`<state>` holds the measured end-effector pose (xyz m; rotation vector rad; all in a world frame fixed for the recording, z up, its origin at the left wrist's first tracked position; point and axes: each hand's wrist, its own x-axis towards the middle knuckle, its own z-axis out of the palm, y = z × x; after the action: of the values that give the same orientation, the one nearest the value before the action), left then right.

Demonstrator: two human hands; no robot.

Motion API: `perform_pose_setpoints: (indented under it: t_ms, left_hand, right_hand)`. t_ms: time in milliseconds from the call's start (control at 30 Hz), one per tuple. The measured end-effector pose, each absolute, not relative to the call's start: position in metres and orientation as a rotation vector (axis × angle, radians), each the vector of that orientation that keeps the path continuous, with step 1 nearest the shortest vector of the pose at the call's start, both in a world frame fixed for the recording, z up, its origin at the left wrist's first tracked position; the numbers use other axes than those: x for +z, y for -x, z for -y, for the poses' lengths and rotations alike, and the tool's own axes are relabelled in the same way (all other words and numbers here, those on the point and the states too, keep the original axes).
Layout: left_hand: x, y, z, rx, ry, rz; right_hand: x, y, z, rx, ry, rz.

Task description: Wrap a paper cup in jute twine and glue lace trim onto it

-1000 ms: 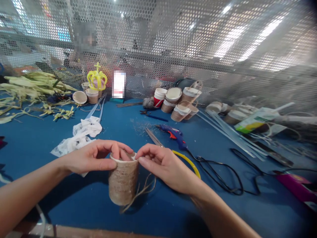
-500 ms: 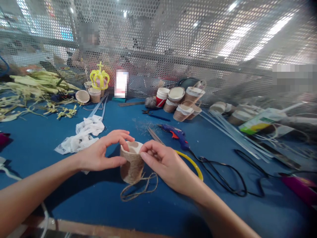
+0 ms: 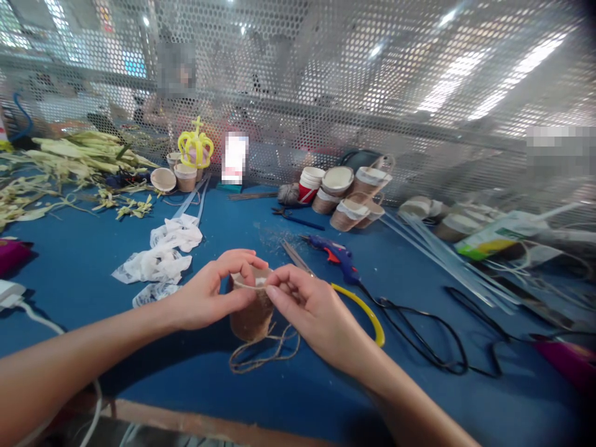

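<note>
the twine [image 3: 242, 370] lies nearest, looped on the table [image 3: 298, 403] in front of the cup's base, apparently left slack so that it does not pull. the cup [image 3: 251, 320] is at the near middle of the table, opening up; whether its base bears on the table cannot be told. the left hand [image 3: 207, 293] holds the wall, thumb outside and fingers over the rim, presumably to steady it. the right hand [image 3: 321, 316] sets its fingers narrow at the right side of the rim, seemingly for fine work; what they pinch cannot be told. beyond it, the scissors [image 3: 299, 259] and glue gun [image 3: 339, 256] lie with tips pointing away, likely for short reach. the lace [image 3: 179, 239] is heaped beyond the left forearm. farther back, the pliers [image 3: 302, 221], grouped rear cups [image 3: 351, 212] and crown [image 3: 196, 162] are plausibly parked out of the way, before the mesh [image 3: 326, 93].
</note>
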<state>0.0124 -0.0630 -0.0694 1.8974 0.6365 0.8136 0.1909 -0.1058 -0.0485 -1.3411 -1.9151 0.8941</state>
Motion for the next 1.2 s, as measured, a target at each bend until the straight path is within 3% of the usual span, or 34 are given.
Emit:
perform_pose_setpoints:
  t_ms: [1200]
  left_hand:
    - [-0.0697,-0.0111,0.071,0.814,-1.859,-0.635]
  right_hand:
    - [-0.0492,-0.185,0.1114,0.9,1.38,1.855]
